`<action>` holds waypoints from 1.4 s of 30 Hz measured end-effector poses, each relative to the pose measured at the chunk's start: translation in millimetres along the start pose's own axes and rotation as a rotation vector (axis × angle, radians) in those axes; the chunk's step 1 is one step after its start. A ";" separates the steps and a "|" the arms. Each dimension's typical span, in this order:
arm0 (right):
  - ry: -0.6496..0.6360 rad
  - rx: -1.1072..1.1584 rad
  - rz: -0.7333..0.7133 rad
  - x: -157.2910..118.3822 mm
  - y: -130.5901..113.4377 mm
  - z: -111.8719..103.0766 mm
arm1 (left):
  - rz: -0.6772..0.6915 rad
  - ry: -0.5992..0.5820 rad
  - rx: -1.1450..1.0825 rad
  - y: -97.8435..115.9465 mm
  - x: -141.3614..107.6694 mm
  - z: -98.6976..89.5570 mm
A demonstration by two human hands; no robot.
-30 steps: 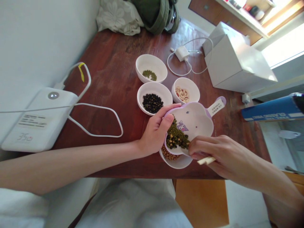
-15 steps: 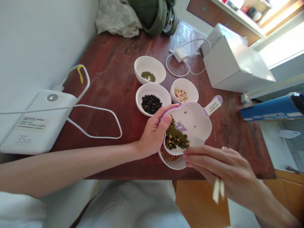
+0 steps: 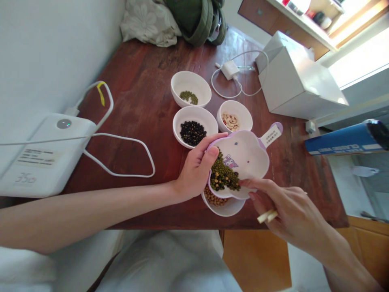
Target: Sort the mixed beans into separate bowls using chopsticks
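My left hand (image 3: 197,170) grips the near-left rim of a white flower-shaped bowl (image 3: 253,156) with a purple edge and a short handle, tilted toward me. Mixed green, black and yellow beans (image 3: 225,178) lie heaped on its low side. Two pale chopsticks (image 3: 267,216) are tucked in my right hand (image 3: 288,207), whose index fingertip reaches into the bowl at the edge of the heap. Directly below, partly hidden, a white bowl (image 3: 229,210) holds tan beans (image 3: 214,198). Behind stand white bowls with black beans (image 3: 193,133), green beans (image 3: 189,97) and peanut pieces (image 3: 230,121).
On the dark wooden table (image 3: 136,105) lie a white power bank (image 3: 45,154) with a looped cable at left and a white charger (image 3: 230,69) with cord. A white box (image 3: 304,77) stands at right; a blue box (image 3: 346,138) is beyond. A green bag (image 3: 194,20) sits behind.
My right hand has shifted from the bowl's near rim to inside it, index finger extended toward the beans. The chopsticks have swung with that hand. My left hand keeps its hold.
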State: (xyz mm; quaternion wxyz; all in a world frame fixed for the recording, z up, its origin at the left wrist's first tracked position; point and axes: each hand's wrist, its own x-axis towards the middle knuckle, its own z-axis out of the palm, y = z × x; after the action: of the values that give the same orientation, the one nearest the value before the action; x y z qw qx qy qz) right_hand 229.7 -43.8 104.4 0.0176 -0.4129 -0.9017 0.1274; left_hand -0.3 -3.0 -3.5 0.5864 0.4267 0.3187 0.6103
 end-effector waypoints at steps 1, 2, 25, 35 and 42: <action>0.000 -0.005 -0.012 -0.1 0.2 0.4 | -0.003 -0.001 0.002 0.1 0.1 -0.1; -0.002 -0.013 -0.026 0.0 0.7 0.6 | -0.004 -0.002 0.003 0.0 0.2 -0.2; 0.027 0.201 -0.075 -3.9 -2.0 -6.8 | 0.015 0.001 -0.006 -1.5 -1.0 -0.3; 0.189 0.141 -0.181 24.3 -23.5 1.1 | 0.030 -0.006 -0.011 -1.9 -0.7 -1.0; 0.071 -0.059 -0.161 54.2 -26.5 1.1 | -0.001 -0.003 0.017 2.3 -0.9 -0.4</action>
State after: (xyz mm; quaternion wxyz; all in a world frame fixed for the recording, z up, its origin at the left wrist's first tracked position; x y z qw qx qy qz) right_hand 174.2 -20.0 105.8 0.0473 -0.3434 -0.9342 0.0842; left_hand -1.8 -4.2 -1.8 0.5836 0.4325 0.3234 0.6065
